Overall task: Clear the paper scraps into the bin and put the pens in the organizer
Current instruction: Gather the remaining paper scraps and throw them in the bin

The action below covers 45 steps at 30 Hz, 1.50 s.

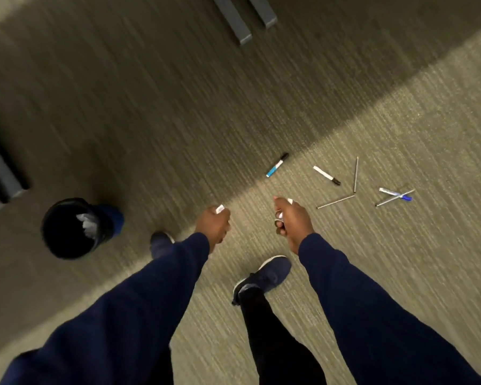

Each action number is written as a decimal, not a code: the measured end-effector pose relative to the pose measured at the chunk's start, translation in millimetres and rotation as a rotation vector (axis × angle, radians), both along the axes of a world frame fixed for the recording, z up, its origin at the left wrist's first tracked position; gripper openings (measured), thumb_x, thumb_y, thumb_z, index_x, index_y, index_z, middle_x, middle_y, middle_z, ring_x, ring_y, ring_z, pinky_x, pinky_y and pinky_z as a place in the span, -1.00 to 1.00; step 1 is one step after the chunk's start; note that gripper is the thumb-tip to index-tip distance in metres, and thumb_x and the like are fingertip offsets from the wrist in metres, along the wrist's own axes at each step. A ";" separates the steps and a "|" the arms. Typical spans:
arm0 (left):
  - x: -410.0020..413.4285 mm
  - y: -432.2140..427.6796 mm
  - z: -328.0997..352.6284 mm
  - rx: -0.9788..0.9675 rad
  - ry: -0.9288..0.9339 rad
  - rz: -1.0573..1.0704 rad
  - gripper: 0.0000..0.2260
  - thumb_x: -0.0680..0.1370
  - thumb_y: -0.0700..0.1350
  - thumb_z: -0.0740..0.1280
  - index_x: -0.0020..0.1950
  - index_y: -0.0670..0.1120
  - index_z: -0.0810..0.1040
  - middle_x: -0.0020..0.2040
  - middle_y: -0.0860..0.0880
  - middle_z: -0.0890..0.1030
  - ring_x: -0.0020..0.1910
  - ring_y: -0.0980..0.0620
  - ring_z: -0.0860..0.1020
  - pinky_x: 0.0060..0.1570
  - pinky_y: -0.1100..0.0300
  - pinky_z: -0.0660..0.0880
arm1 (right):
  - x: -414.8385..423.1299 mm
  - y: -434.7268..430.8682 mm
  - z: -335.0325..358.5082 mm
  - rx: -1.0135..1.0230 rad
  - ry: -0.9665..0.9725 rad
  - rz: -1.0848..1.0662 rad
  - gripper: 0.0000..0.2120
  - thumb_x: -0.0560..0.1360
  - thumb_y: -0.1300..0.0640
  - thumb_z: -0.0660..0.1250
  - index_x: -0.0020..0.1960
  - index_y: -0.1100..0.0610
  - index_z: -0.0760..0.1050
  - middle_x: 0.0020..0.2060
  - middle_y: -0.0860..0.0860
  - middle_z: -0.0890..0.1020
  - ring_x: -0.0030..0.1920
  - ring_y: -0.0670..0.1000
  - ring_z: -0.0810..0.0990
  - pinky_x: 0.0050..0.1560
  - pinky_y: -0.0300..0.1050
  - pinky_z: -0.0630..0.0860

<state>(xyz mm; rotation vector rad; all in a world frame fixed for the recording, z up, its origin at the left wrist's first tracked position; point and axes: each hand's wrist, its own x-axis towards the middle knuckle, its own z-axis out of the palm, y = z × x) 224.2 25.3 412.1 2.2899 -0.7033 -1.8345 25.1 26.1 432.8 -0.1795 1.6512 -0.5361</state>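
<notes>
Clenched on flimsy white scraps [219, 209], both left hand [213, 222] and right hand [290, 218] above carpet, bin [72, 229] to the left, pens [326, 175] scattered at right, likely light, stiff, best pinched mid-barrel.

Both arms extended downward, left hand [213, 225] and right hand [290, 219] curled closed in grip

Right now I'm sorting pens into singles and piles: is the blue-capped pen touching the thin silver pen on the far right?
Touching. The head view shows the thin silver pen lying crossed over the blue-capped pen, with no carpet visible between them.
</notes>
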 end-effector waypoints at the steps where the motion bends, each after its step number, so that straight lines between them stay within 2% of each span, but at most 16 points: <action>1: 22.7 8.0 -6.3 0.020 0.003 0.022 -0.78 0.57 -0.15 0.23 0.14 -0.22 0.52 -0.30 -0.14 0.56 -0.56 0.09 0.35 -0.59 0.29 0.22 | 19.2 2.1 -4.0 0.009 0.002 0.030 -0.81 0.53 -0.02 0.33 -0.15 0.08 0.48 -0.39 -0.03 0.51 -0.55 -0.13 0.39 -0.54 -0.25 0.27; 3: 66.6 23.5 -20.5 0.065 0.019 0.053 -0.78 0.62 -0.14 0.19 0.21 -0.17 0.50 -0.34 -0.10 0.59 -0.55 0.07 0.36 -0.58 0.29 0.22 | 57.4 5.9 -13.0 0.033 0.024 0.078 -0.85 0.59 0.11 0.26 -0.14 0.11 0.51 -0.33 0.03 0.60 -0.56 -0.12 0.42 -0.54 -0.27 0.28; 6: 135.2 41.5 -37.5 0.103 0.007 0.107 -0.80 0.67 -0.07 0.14 0.00 -0.10 0.52 -0.43 -0.02 0.51 -0.58 0.09 0.34 -0.59 0.29 0.21 | 120.6 6.8 -26.3 0.069 0.057 0.177 -0.84 0.61 0.18 0.18 -0.05 0.14 0.52 -0.24 0.14 0.68 -0.57 -0.09 0.45 -0.57 -0.29 0.27; 10: 233.9 59.4 -61.8 0.081 -0.054 0.183 -0.72 0.64 0.10 0.21 0.00 -0.08 0.57 -0.32 -0.07 0.53 -0.48 0.01 0.44 -0.44 0.22 0.36 | 217.8 7.1 -50.4 0.062 0.132 0.338 -0.68 0.65 -0.03 0.17 -0.19 0.09 0.48 -0.42 0.03 0.60 -0.61 -0.10 0.34 -0.59 -0.30 0.22; 12: 290.4 67.2 -67.1 0.043 -0.129 0.177 -0.50 0.60 0.27 0.21 0.05 -0.17 0.61 -0.12 -0.17 0.64 -0.18 -0.15 0.62 -0.16 0.10 0.49 | 279.7 8.9 -63.4 0.064 0.158 0.446 -0.57 0.64 -0.16 0.15 -0.27 0.08 0.43 -0.47 -0.01 0.49 -0.57 -0.08 0.31 -0.55 -0.25 0.21; 14: 347.6 73.7 -70.1 0.025 -0.189 0.163 -0.41 0.58 0.36 0.14 -0.05 -0.16 0.60 -0.08 -0.15 0.65 0.01 -0.20 0.63 0.00 0.05 0.48 | 344.6 10.3 -78.4 0.042 0.169 0.589 -0.50 0.62 -0.24 0.13 -0.34 0.07 0.38 -0.48 -0.03 0.44 -0.52 -0.05 0.32 -0.46 -0.19 0.25; 16: 400.2 78.8 -73.9 0.025 -0.204 0.213 -0.46 0.61 0.33 0.08 -0.21 -0.09 0.53 -0.14 -0.19 0.60 -0.05 -0.21 0.60 0.06 -0.07 0.49 | 410.6 10.8 -92.2 0.001 0.160 0.741 -0.47 0.60 -0.29 0.11 -0.39 0.05 0.36 -0.45 -0.02 0.45 -0.42 0.01 0.39 -0.32 -0.11 0.33; 18: 448.7 85.5 -78.0 0.021 -0.203 0.360 -0.53 0.65 0.22 0.08 -0.22 -0.07 0.50 -0.15 -0.30 0.53 -0.23 -0.19 0.55 -0.10 -0.09 0.52 | 475.6 10.7 -101.0 -0.021 0.115 0.840 -0.51 0.61 -0.26 0.13 -0.35 0.03 0.42 -0.37 0.01 0.52 -0.27 0.08 0.49 -0.14 -0.07 0.40; 20: 492.8 94.4 -83.8 0.032 -0.184 0.512 -0.60 0.67 0.11 0.10 -0.09 -0.15 0.55 -0.15 -0.23 0.49 -0.40 -0.11 0.43 -0.37 0.12 0.41 | 533.3 11.9 -108.7 -0.044 0.074 0.930 -0.60 0.60 -0.21 0.19 -0.20 0.07 0.52 -0.19 0.05 0.59 -0.10 0.09 0.54 0.01 -0.03 0.43; 23: 539.5 102.0 -91.5 0.054 -0.170 0.608 -0.68 0.68 0.06 0.13 0.06 -0.14 0.55 -0.13 -0.16 0.54 -0.39 -0.03 0.44 -0.49 0.28 0.33 | 596.8 13.0 -115.2 -0.035 0.065 1.054 -0.53 0.58 -0.18 0.22 0.23 0.18 0.55 0.12 0.17 0.63 0.13 0.16 0.60 0.22 0.06 0.51; 25: 558.5 101.9 -97.5 0.051 -0.161 0.613 -0.72 0.69 0.04 0.13 0.11 -0.11 0.53 -0.05 -0.15 0.57 -0.32 -0.04 0.50 -0.51 0.29 0.38 | 623.3 11.5 -116.6 -0.043 0.110 1.162 -0.56 0.60 -0.14 0.21 0.32 0.12 0.52 0.24 0.20 0.60 0.20 0.24 0.58 0.21 0.03 0.53; 29: 572.4 91.8 -111.9 0.001 -0.083 0.679 -0.60 0.68 0.16 0.07 0.33 -0.07 0.47 0.25 -0.12 0.57 0.02 -0.13 0.61 -0.34 0.11 0.58 | 652.3 6.5 -121.3 -0.073 0.141 1.177 -0.61 0.59 0.00 0.29 0.37 0.13 0.47 0.27 0.20 0.59 0.21 0.25 0.60 0.20 0.06 0.57; 32: 572.3 83.1 -119.3 0.042 -0.065 0.700 -0.51 0.63 0.28 0.07 0.40 0.02 0.46 0.31 -0.13 0.58 0.17 -0.19 0.61 -0.02 -0.05 0.62 | 654.4 3.1 -124.1 -0.054 0.119 1.129 -0.55 0.56 0.07 0.36 0.42 0.12 0.41 0.33 0.13 0.55 0.27 0.19 0.57 0.12 -0.13 0.50; 35: 567.8 75.5 -123.5 0.022 -0.166 0.548 -0.50 0.64 0.27 0.04 0.41 0.02 0.44 0.34 -0.14 0.55 0.24 -0.20 0.55 0.25 -0.15 0.52 | 644.1 -3.0 -127.0 -0.077 0.095 1.066 -0.73 0.53 0.04 0.39 0.23 -0.05 0.53 0.24 0.04 0.60 0.14 0.09 0.61 -0.05 -0.23 0.44; 41: 528.0 52.2 -113.9 0.018 -0.184 0.336 -0.59 0.68 0.15 0.05 0.37 -0.03 0.46 0.31 -0.15 0.56 0.27 -0.22 0.53 0.30 -0.15 0.48 | 590.9 -16.0 -126.2 -0.062 0.181 1.140 -0.53 0.53 -0.02 0.32 0.40 0.08 0.38 0.21 0.16 0.61 0.14 0.21 0.61 -0.09 -0.15 0.39; 45: 475.2 37.5 -101.2 0.006 -0.208 0.200 -0.49 0.66 0.20 0.08 0.49 -0.09 0.37 0.41 -0.19 0.49 0.34 -0.23 0.49 0.34 -0.12 0.45 | 528.8 -20.8 -114.1 -0.052 0.224 1.119 -0.37 0.56 -0.09 0.31 0.54 0.10 0.23 0.36 0.18 0.51 0.28 0.25 0.55 0.15 -0.03 0.52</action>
